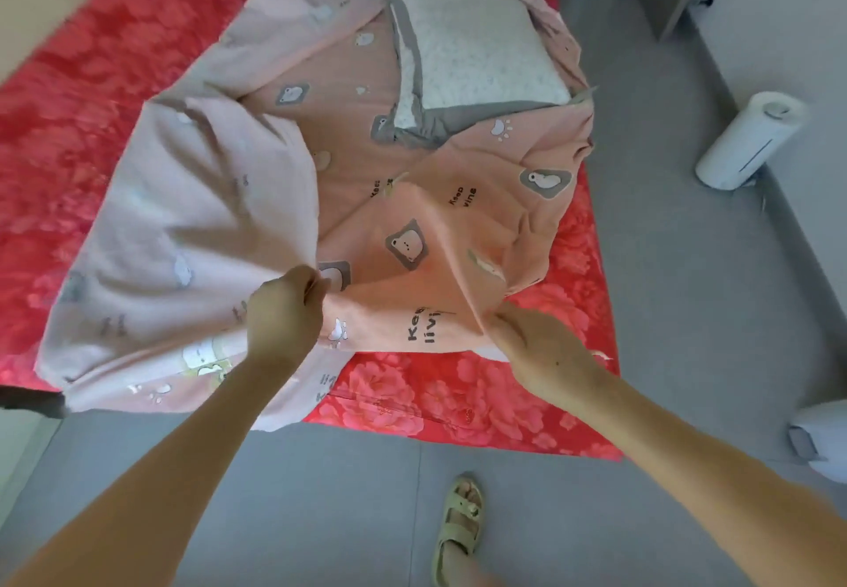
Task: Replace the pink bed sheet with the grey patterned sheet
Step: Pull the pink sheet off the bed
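The pink bed sheet, printed with bears and words, lies bunched toward the middle of a red floral mattress. Its pale underside is folded over on the left. My left hand grips a gathered fold of the pink sheet near the bed's foot. My right hand pinches another edge of the same sheet to the right. A folded grey patterned sheet, white-speckled with grey borders, rests on top of the pink sheet at the far right.
A white cylindrical appliance stands on the grey floor right of the bed. Another white object sits at the right edge. My sandalled foot stands on the floor at the bed's foot. A wall runs along the left.
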The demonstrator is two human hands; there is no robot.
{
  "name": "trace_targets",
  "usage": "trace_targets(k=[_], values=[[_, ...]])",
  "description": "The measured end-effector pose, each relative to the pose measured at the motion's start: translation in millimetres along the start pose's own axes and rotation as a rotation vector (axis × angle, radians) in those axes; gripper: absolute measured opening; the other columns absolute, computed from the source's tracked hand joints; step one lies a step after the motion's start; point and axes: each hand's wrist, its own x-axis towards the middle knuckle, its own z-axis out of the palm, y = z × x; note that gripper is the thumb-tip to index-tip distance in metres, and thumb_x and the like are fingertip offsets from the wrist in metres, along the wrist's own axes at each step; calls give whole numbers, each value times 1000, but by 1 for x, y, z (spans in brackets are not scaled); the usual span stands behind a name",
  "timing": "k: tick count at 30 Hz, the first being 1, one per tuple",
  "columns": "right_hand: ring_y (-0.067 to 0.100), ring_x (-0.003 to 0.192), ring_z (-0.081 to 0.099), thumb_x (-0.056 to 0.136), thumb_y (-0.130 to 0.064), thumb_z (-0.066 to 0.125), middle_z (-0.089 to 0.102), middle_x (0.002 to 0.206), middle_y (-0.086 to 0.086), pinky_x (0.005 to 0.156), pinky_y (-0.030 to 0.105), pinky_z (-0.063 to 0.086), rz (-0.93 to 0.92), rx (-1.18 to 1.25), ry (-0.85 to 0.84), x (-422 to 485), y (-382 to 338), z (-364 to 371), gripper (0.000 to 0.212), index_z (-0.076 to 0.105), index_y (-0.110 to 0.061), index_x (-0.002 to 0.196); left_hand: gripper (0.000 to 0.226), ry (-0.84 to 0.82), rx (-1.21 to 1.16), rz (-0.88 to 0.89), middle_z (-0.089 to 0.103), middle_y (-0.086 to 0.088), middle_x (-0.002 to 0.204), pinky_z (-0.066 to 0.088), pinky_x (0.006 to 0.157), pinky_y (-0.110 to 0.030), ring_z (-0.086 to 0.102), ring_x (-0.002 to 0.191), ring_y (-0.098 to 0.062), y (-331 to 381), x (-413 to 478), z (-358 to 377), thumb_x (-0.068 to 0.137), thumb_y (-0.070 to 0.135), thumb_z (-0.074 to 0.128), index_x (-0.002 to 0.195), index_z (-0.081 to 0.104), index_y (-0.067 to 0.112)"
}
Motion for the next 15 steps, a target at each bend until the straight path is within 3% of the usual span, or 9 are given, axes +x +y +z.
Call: trace_targets(k=[2, 5, 7, 9, 10, 12, 15], values=[[20, 39, 40, 44, 16, 60, 48, 58, 7, 31, 24, 30, -117, -27, -203, -15, -17, -36, 49, 53, -2, 88, 25, 15, -2, 115, 57, -20, 58, 26, 53, -30, 43, 54, -30, 26, -15, -20, 88, 9, 53, 64, 51, 1], [15, 36, 31, 38, 10, 52, 21, 49, -5, 32, 21, 14, -111, -120, -537, -51, -40, -84, 37, 55, -11, 68, 27, -35, -2, 308, 54, -16, 51, 32, 49, -28, 50, 48, -35, 70, -49, -42, 85, 13, 48, 62, 55, 0], [22, 55, 46, 59, 3, 62, 20, 56, -6, 41, 25, 22, -11, -90, -904, -71, -50, -104, 30, 46, -15, 77, 29, -36, -58, 435, 49, -10, 45, 33, 47, -24, 45, 43, -31, 102, -75, -54, 81, 20, 43, 60, 54, 4], [22, 68, 45, 83, -11, 60, 28, 63, -4, 49, 26, 28, 145, -6, -1183, -84, -54, -124, 18, 43, -14, 85, 22, -57, -166, 490, 47, -5, 47, 32, 45, -22, 35, 43, -15, 139, -98, -65, 79, 18, 47, 60, 53, 8], [19, 65, 43, 86, -16, 61, 31, 64, -4, 50, 26, 29, 201, 43, -1227, -88, -55, -135, 17, 44, -13, 84, 19, -79, -218, 500, 46, -3, 49, 29, 47, -13, 34, 48, -13, 155, -107, -67, 78, 16, 49, 61, 54, 9], [8, 55, 33, 87, -17, 61, 32, 66, -5, 47, 20, 23, 288, 57, -1255, -99, -49, -156, 18, 45, -13, 80, 21, -123, -264, 502, 43, 0, 48, 30, 50, -16, 35, 55, -15, 187, -123, -65, 79, 20, 49, 65, 56, 7], [9, 52, 26, 82, 9, 44, 31, 67, 0, 44, 22, 17, 329, -57, -1175, -116, -17, -172, 29, 36, -14, 67, 26, -152, -300, 475, 43, -1, 50, 29, 50, -21, 35, 56, -19, 226, -135, -52, 83, 26, 52, 65, 56, 8]])
